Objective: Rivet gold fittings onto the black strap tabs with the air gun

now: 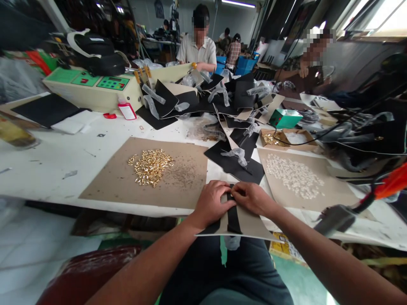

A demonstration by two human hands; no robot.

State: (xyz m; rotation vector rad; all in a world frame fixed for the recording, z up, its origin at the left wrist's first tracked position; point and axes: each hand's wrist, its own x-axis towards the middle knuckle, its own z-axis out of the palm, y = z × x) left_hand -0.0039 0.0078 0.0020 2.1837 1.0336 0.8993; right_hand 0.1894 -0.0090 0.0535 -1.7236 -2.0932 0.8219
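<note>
A beige cardboard panel [251,218] with a black strip [233,218] along it lies at the table's front edge, partly overhanging my lap. My left hand [213,202] grips the panel, its thumb and fingers pressed around the strip. Beside it, my right hand [252,198] is closed in a pinch at the strip's upper part; whatever tiny piece is between its fingertips is hidden. To the left, a pile of small gold metal fittings [152,165] lies on a brown board [111,182]. Many small whitish pieces [295,176] are spread on another board [337,197] at the right.
Black panels with plastic-wrapped parts [244,95] are heaped behind my hands. A cream machine [92,87], a red-and-white bottle [126,109], a green box [286,118] and a cardboard tray [275,139] stand around. A dark lamp-like arm [337,219] reaches in from the right. Several people work beyond.
</note>
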